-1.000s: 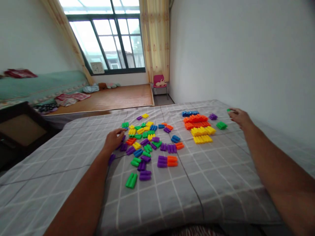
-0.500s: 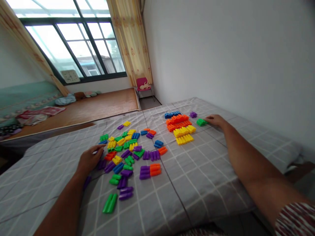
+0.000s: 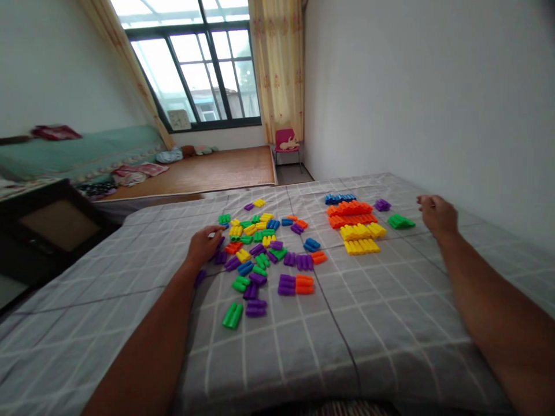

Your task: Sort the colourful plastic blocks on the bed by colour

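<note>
Could nudge green pile (image 3: 401,222) askew by sweeping low.
Has right hand (image 3: 437,215) curled nearby, left hand (image 3: 203,242) beside mixed pieces (image 3: 257,249); cannot tell either grip.

From my remote seat I can read no word, brand or number anywhere in my feed. The one likely spot is the square, pale clock (image 3: 178,119) at ten o'clock from the centre of my view, standing at the foot of the window (image 3: 208,125). I see faint dark marks on its face, too small and blurred for me to read.
</note>
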### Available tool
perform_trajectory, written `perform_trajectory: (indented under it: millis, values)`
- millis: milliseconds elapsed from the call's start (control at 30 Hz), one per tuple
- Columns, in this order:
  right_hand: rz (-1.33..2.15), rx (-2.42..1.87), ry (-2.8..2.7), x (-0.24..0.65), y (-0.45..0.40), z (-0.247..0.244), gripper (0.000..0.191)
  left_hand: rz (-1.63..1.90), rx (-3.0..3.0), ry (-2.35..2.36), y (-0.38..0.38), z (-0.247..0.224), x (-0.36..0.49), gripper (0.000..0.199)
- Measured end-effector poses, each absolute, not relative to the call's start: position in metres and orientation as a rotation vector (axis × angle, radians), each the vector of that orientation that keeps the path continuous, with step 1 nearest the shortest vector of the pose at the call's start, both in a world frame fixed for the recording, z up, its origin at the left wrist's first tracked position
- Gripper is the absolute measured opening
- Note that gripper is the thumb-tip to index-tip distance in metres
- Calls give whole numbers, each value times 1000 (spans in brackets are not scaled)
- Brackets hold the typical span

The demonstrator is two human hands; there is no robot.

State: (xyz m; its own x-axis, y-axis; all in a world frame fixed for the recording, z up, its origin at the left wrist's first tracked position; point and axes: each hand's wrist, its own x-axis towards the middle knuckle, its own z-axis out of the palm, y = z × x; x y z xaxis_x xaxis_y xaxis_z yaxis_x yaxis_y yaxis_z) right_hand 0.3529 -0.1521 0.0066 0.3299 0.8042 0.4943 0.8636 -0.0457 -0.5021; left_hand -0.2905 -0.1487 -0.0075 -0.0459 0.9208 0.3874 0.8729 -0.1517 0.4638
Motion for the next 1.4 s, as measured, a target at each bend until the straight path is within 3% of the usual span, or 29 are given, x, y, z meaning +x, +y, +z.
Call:
perform_trajectory:
  millis: [100, 233, 433, 567, 700, 933, 1033, 1167, 1300, 1400]
  values:
    - [-132, -1673, -1460, 313, -145, 18, 43, 896, 2122, 1984, -147, -12, -295, 38]
    - [175, -1380, -1991, 214, -147, 28, 31, 832, 2141, 1986, -145, -21, -303, 36]
    - [508, -803, -2512, 70, -170, 16, 22, 1001, 2037, 2038, -143, -26, -316, 34]
    - [547, -500, -2698, 9, -191, 17, 22, 1007, 1982, 2034, -145, -29, -318, 33]
    - [579, -259, -2874, -16, -195, 17, 33, 1035, 1966, 2022, -144, -28, -317, 32]
    - [481, -675, -2698, -4, -148, 3, 36, 1068, 1875, 2015, -142, -29, -324, 33]
    - [636, -920, -2525, -1, -134, 1, 36, 1137, 1820, 1982, -142, -32, -328, 33]
    - [950, -937, -2435, 1, -129, 2, 34, 1159, 1782, 1936, -142, -33, -329, 33]
    - [664, -1007, -2574, 4, -129, 7, 20, 1105, 1774, 1960, -142, -33, -328, 34]
    - [443, -963, -2562, -4, -130, 13, 20, 1098, 1785, 1931, -143, -31, -326, 34]
